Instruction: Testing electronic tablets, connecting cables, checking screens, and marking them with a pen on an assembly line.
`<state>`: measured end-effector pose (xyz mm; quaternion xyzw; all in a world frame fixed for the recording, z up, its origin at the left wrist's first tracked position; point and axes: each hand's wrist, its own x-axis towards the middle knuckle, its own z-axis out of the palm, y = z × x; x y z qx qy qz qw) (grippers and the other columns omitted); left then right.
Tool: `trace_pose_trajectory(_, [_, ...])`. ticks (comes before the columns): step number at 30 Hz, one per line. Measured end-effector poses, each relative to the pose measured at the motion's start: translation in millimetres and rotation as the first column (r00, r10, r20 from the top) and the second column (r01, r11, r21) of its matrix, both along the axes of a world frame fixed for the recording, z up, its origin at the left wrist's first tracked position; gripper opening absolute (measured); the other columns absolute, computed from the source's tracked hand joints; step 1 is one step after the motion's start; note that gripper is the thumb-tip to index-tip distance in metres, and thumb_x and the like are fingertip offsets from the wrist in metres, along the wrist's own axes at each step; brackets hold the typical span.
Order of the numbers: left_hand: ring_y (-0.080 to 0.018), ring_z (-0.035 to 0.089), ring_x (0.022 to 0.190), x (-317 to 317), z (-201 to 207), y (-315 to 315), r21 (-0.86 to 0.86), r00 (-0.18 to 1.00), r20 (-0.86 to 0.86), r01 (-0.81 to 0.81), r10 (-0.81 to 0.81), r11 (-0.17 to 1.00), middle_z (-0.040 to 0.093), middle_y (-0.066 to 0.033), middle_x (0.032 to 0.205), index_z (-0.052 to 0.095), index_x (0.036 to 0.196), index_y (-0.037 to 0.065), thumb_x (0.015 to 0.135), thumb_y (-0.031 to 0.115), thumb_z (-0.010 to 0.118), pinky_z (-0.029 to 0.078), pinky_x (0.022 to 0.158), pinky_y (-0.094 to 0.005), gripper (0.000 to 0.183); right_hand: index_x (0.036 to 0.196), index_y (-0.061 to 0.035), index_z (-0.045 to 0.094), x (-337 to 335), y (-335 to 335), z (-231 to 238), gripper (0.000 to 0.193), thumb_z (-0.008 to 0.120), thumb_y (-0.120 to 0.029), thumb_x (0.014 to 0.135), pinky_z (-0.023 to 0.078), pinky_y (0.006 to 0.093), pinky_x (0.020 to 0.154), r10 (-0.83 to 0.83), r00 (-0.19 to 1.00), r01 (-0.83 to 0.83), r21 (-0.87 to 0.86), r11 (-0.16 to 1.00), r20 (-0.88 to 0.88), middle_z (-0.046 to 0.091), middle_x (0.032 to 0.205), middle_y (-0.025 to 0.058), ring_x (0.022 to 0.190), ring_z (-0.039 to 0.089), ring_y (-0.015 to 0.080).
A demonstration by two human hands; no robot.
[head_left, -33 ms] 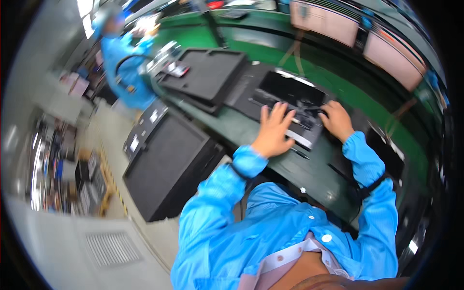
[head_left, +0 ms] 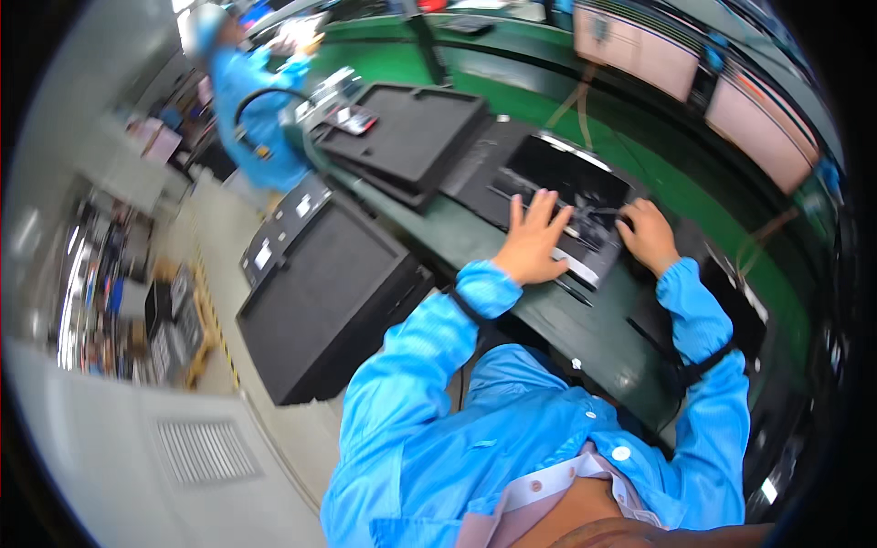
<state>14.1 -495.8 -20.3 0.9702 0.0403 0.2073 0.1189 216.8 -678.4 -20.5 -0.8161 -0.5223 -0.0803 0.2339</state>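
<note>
A glossy black flat panel, like a screen (head_left: 571, 173), lies on a dark mat (head_left: 480, 163) on the bench. Its near part carries crumpled clear film (head_left: 594, 226) and a white strip (head_left: 577, 265). My left hand (head_left: 535, 245) rests at the panel's near left side, fingers spread, fingertips over the film. At the right edge, my right hand (head_left: 650, 239) has bent fingers drawn together by the film; what they pinch, if anything, is too small to make out. A thin dark pen-like tool (head_left: 574, 292) lies just below the white strip.
Black foam trays (head_left: 411, 132) are stacked left of the mat, with a small red-and-black item (head_left: 354, 121) on top. Another large black tray (head_left: 320, 292) stands nearer at left. A second dark panel (head_left: 735, 310) lies right of my forearm. A co-worker in blue (head_left: 251, 110) stands far left.
The whole view has shifted, so the bench and trays appear slightly farther right. Both hands keep nearly the same place and pose at the panel.
</note>
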Motion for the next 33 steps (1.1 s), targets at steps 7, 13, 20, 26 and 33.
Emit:
trace_pose_trajectory(7, [-0.0358, 0.061, 0.123, 30, -4, 35, 0.169, 0.944, 0.321, 0.017, -0.072, 0.985, 0.064, -0.0178, 0.129, 0.066, 0.121, 0.002, 0.073, 0.010, 0.070, 0.048, 0.106, -0.0509, 0.048, 0.104, -0.0038, 0.067, -14, 1, 79, 0.040, 0.078, -0.035, 0.082, 0.050, 0.0460, 0.064, -0.088, 0.986, 0.074, -0.100, 0.992, -0.140, 0.068, 0.083, 0.0175, 0.070, 0.066, 0.0342])
trace_pose_trajectory(13, [-0.0231, 0.072, 0.082, -78, 69, 41, -0.172, 0.725, 0.653, -0.141, 0.220, 0.975, 0.073, -0.0119, 0.096, 0.069, 0.102, 0.004, 0.085, 0.003, 0.074, 0.056, 0.072, -0.0320, 0.017, 0.135, -0.0040, 0.059, -13, -43, 94, 0.049, 0.067, -0.033, 0.096, 0.034, 0.0412, 0.114, -0.147, 0.987, 0.110, 0.373, 0.921, 0.071, 0.055, 0.139, 0.0190, 0.130, 0.053, 0.0347])
trace_pose_trajectory(20, [-0.0256, 0.066, 0.110, -271, 80, 179, -0.990, 0.713, 0.014, 0.110, 0.701, -0.091, 0.066, -0.0152, 0.125, 0.054, 0.134, -0.006, 0.101, 0.015, 0.061, 0.054, 0.098, -0.0397, 0.040, 0.138, 0.0011, 0.053, -17, -56, -14, 0.056, 0.067, -0.034, 0.096, 0.036, 0.0446, 0.114, -0.201, 0.966, 0.218, 0.094, 0.971, -0.162, 0.049, 0.145, 0.0228, 0.136, 0.047, 0.0388])
trace_pose_trajectory(26, [-0.0294, 0.065, 0.109, -356, -28, 265, -0.977, 0.698, -0.131, 0.030, 0.704, -0.212, 0.066, -0.0161, 0.124, 0.057, 0.130, -0.005, 0.099, 0.014, 0.064, 0.052, 0.099, -0.0428, 0.036, 0.132, 0.0004, 0.058, -30, -49, -25, 0.061, 0.073, -0.037, 0.086, 0.038, 0.0503, 0.108, -0.216, 0.974, 0.213, 0.057, 0.975, 0.067, 0.051, 0.141, 0.0244, 0.131, 0.047, 0.0423])
trace_pose_trajectory(33, [-0.0297, 0.052, 0.132, -306, 9, 215, -0.349, 0.088, 0.183, -0.925, 0.979, 0.149, 0.048, -0.0237, 0.145, 0.056, 0.133, -0.007, 0.096, 0.023, 0.069, 0.043, 0.108, -0.0386, 0.049, 0.133, 0.0040, 0.057, -29, -57, -20, 0.068, 0.066, -0.049, 0.090, 0.029, 0.0528, 0.117, -0.260, 0.964, 0.262, -0.035, 0.964, 0.056, 0.050, 0.140, 0.0256, 0.139, 0.042, 0.0412])
